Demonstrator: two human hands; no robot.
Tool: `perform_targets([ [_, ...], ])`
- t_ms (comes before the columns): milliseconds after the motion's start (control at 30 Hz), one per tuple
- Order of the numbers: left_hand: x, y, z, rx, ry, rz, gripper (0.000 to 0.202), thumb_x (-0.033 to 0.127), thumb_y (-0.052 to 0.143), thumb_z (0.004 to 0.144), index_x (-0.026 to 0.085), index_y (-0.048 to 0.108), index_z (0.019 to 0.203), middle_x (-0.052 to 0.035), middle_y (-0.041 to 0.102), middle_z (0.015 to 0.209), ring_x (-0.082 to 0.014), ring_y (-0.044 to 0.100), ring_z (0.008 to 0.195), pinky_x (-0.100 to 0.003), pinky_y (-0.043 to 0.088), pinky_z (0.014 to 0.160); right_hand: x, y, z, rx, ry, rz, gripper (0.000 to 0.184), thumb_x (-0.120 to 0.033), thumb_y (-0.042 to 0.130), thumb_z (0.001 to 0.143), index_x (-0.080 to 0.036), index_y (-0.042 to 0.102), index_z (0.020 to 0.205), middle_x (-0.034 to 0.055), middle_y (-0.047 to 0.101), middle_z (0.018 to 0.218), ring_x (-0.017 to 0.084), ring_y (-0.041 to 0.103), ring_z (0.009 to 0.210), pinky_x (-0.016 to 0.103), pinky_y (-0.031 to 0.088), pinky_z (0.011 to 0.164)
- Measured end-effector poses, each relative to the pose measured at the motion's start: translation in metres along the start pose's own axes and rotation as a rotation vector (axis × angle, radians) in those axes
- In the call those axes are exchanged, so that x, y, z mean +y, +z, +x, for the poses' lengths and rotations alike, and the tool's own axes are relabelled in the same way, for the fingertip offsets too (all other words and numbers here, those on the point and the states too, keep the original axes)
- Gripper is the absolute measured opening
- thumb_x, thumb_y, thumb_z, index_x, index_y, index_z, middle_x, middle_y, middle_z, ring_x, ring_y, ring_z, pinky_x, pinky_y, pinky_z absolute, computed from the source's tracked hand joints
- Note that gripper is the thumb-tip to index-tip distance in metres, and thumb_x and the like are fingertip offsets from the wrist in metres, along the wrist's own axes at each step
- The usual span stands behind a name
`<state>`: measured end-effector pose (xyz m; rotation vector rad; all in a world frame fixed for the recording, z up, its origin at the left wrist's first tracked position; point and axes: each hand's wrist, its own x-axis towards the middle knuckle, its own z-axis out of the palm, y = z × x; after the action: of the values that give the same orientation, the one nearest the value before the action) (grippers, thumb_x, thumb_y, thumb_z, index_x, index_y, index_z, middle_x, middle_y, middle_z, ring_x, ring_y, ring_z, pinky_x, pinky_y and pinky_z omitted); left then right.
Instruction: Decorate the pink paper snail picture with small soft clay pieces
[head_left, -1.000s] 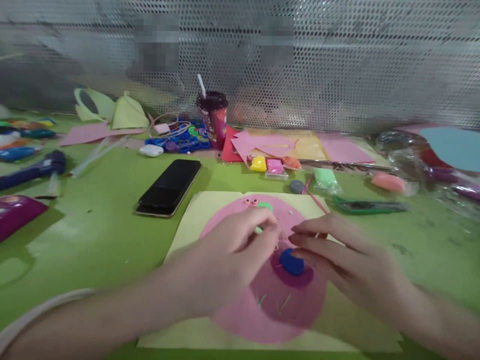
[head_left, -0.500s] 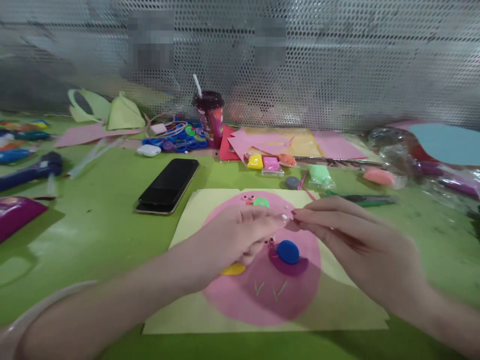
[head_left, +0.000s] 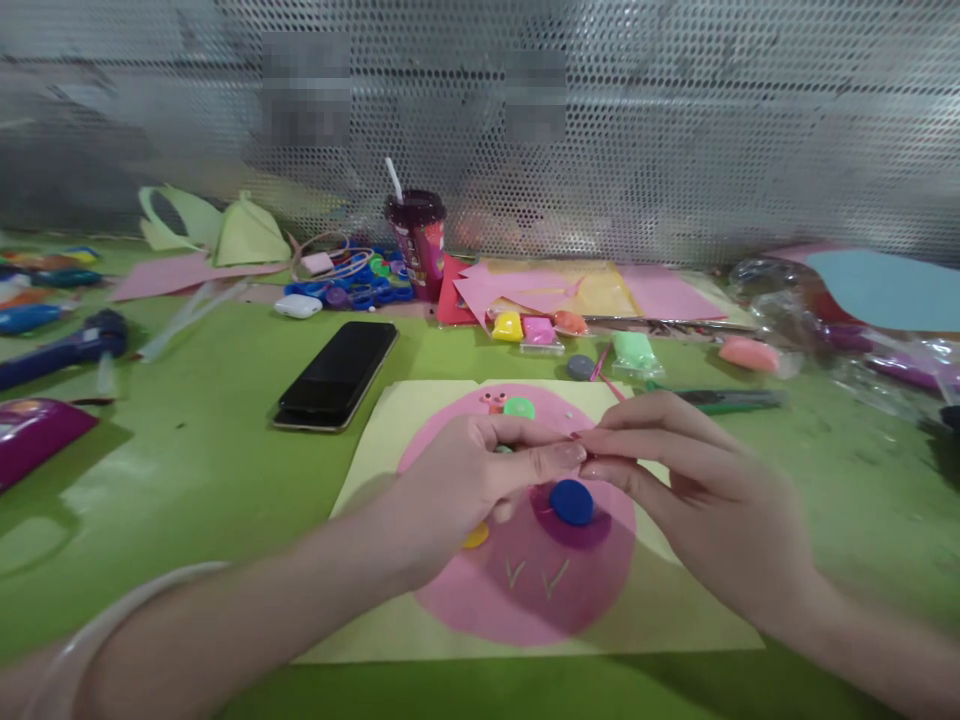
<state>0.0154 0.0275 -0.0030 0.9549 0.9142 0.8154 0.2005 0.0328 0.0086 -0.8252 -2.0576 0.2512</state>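
My left hand (head_left: 491,465) and my right hand (head_left: 697,480) meet at the fingertips above a pink paper circle (head_left: 510,605). Both are closed in a pinch; whatever lies between the fingertips is too small to make out. Beneath them, the circle rests on a pale yellow sheet (head_left: 352,630). It bears a clay snail with a green shell (head_left: 519,408) at the top and a blue clay disc (head_left: 571,502) on a purple crescent (head_left: 581,532). Part of a yellow clay piece (head_left: 476,536) shows under my left hand. Two small green V shapes (head_left: 555,578) lie lower down.
Left of the sheet lies a black phone (head_left: 337,375). Behind stand a lidded cup (head_left: 420,245) with a straw, blue scissors (head_left: 367,285) and coloured paper (head_left: 667,292). Bagged clay (head_left: 634,350), a grey disc (head_left: 580,367) and a green-handled tool (head_left: 720,400) lie beyond my right hand.
My left thumb has come up against the right fingertips, and both hands are pressed closer together. The view has shifted slightly; the things on the table look unmoved.
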Motion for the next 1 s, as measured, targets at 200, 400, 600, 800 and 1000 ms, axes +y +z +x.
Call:
perform_targets([
  [200, 0.005, 0.000, -0.002, 0.053, -0.039, 0.146, 0.020, 0.038, 0.073, 0.069, 0.019, 0.069, 0.074, 0.0066, 0.036, 0.049, -0.0043, 0.022, 0.040, -0.022, 0.011, 0.039, 0.000, -0.003, 0.001, -0.062, -0.113, -0.068, 0.017, -0.007, 0.059, 0.083, -0.022, 0.067, 0.087, 0.0026, 0.064, 0.086, 0.012, 0.062, 0.077, 0.024, 0.055, 0.065],
  [400, 0.020, -0.008, -0.001, 0.088, 0.066, 0.228, 0.018, 0.036, 0.073, 0.071, 0.018, 0.069, 0.072, 0.0072, 0.034, 0.047, -0.0042, 0.025, 0.041, -0.019, 0.015, 0.039, 0.005, -0.007, 0.006, -0.029, -0.177, -0.077, 0.018, -0.005, 0.058, 0.082, -0.021, 0.060, 0.090, 0.0025, 0.059, 0.085, 0.012, 0.060, 0.076, 0.025, 0.052, 0.063],
  [600, 0.038, -0.049, 0.019, 0.260, 0.291, 0.058, 0.011, 0.024, 0.072, 0.073, 0.015, 0.066, 0.070, 0.0089, 0.029, 0.048, -0.0026, 0.020, 0.042, -0.015, 0.015, 0.037, 0.011, -0.002, 0.013, -0.082, -0.160, -0.056, 0.015, -0.006, 0.054, 0.082, -0.021, 0.056, 0.087, 0.0028, 0.058, 0.083, 0.013, 0.059, 0.076, 0.026, 0.049, 0.061],
  [800, 0.027, -0.070, 0.045, 0.346, 0.288, 0.007, 0.015, 0.018, 0.071, 0.073, 0.012, 0.059, 0.066, 0.0085, 0.031, 0.048, -0.0035, 0.023, 0.041, -0.017, 0.014, 0.036, 0.016, 0.024, 0.024, -0.232, -0.143, 0.021, 0.006, -0.016, 0.060, 0.086, -0.019, 0.055, 0.083, 0.0011, 0.058, 0.082, 0.011, 0.057, 0.072, 0.024, 0.048, 0.064],
  [1000, 0.019, -0.069, 0.052, 0.455, 0.351, -0.061, 0.019, 0.019, 0.066, 0.077, 0.014, 0.052, 0.064, 0.0099, 0.028, 0.047, -0.0037, 0.022, 0.041, -0.018, 0.016, 0.039, 0.012, 0.063, 0.056, -0.469, -0.217, 0.019, 0.007, -0.013, 0.054, 0.089, -0.017, 0.059, 0.088, 0.0034, 0.064, 0.092, 0.013, 0.061, 0.081, 0.027, 0.051, 0.074],
])
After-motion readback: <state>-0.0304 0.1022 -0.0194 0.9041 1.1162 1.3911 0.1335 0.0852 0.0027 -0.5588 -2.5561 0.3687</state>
